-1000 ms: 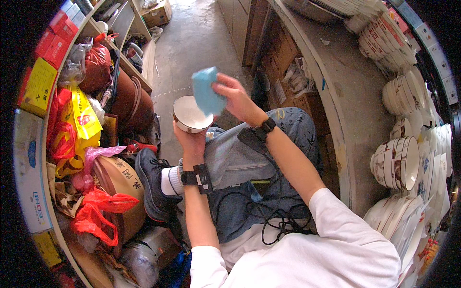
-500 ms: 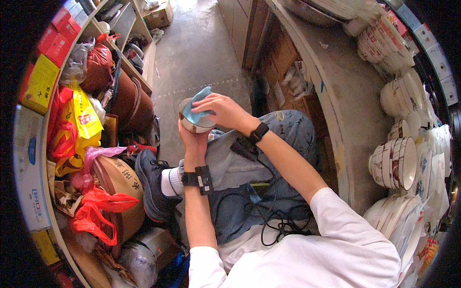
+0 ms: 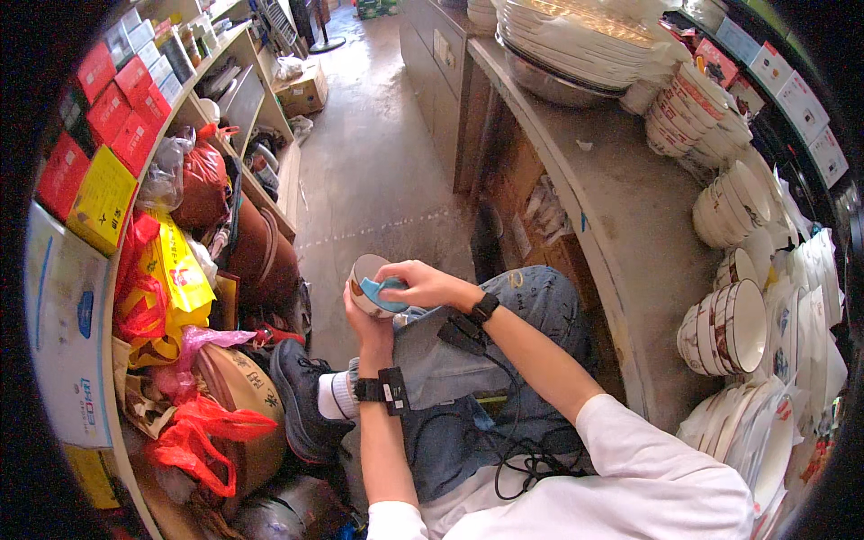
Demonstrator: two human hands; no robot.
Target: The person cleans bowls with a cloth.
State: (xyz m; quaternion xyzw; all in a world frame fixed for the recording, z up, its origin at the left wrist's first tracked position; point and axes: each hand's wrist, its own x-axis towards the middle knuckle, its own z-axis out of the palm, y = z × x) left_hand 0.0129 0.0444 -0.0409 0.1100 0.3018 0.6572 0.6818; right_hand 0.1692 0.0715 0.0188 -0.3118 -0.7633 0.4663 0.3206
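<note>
My left hand [image 3: 367,317] holds a small white bowl [image 3: 366,275] from underneath, above my knee. My right hand [image 3: 421,283] presses a blue cloth [image 3: 382,292] into the bowl's inside. Both wrists wear black bands. I sit with jeans-clad legs crossed, and a black cable runs over my lap.
A grey counter [image 3: 621,216] on the right carries stacks of patterned bowls [image 3: 727,326] and plates. Shelves on the left hold red and yellow boxes [image 3: 101,196], bags and brown pots [image 3: 256,256]. A concrete floor aisle [image 3: 369,171] runs ahead, with a cardboard box [image 3: 304,90] on it.
My right hand brought the blue cloth down from above the bowl into it. The bowl has tilted so that its opening faces the cloth.
</note>
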